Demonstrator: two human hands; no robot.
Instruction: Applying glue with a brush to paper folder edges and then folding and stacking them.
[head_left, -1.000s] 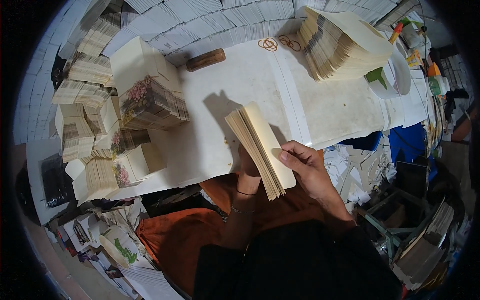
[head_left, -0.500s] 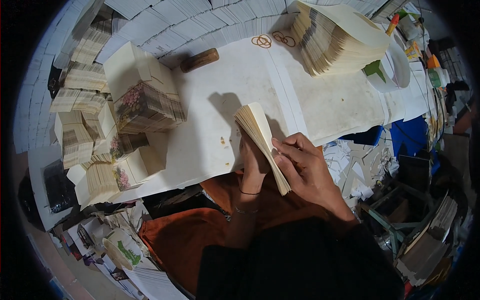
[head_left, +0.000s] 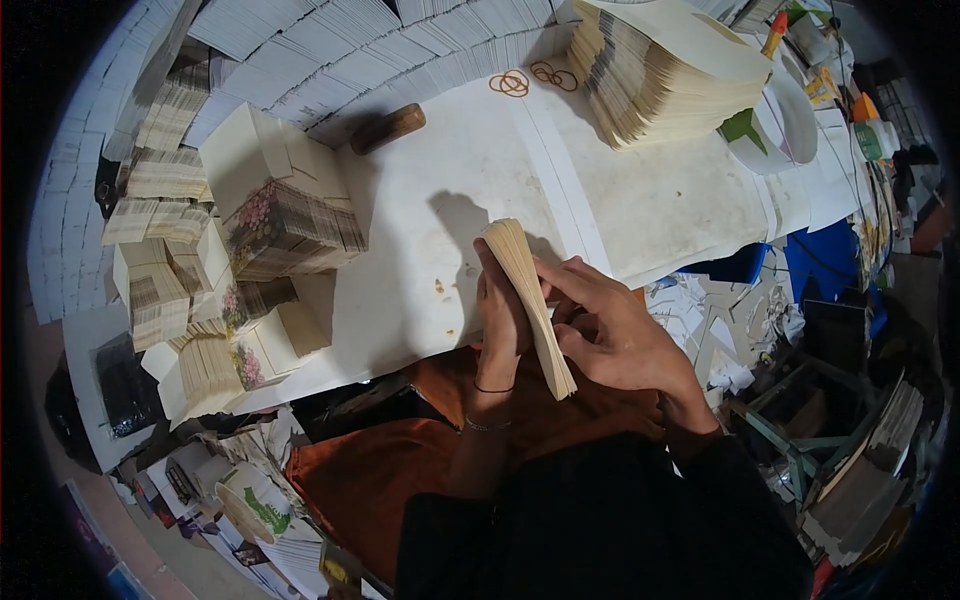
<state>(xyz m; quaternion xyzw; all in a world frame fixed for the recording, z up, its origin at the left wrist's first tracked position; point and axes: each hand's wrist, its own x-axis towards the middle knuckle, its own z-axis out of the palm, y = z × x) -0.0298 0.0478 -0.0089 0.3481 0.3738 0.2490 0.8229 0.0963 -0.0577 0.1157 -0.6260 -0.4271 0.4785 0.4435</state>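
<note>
- The left hand (head_left: 500,320) and the right hand (head_left: 610,335) press from either side on a thick bundle of cream paper sheets (head_left: 530,300), held on edge just above the near rim of the surface (head_left: 440,230), over an orange cloth (head_left: 400,450) at the person's lap.
- The left hand's fingers (head_left: 490,270) lie flat and closed against the bundle's left face; a thin band circles that wrist.
- The right hand's fingers (head_left: 565,285) curl closed around the bundle's right face and edge, gripping it.
- The surface is covered with white paper, with a few small brown specks just left of the bundle.
- To the left stand folded cartons with a flower print (head_left: 285,215), packed among stacks of flat sheets (head_left: 160,200).
- Farther back, a brown wooden cylinder (head_left: 388,128) lies on the surface, well apart from the hands.
- Near the far edge are several rubber bands (head_left: 530,80), and just right of them a tall stack of cream sheets (head_left: 670,70).
- On the right, a white roll of tape (head_left: 780,125).
</note>
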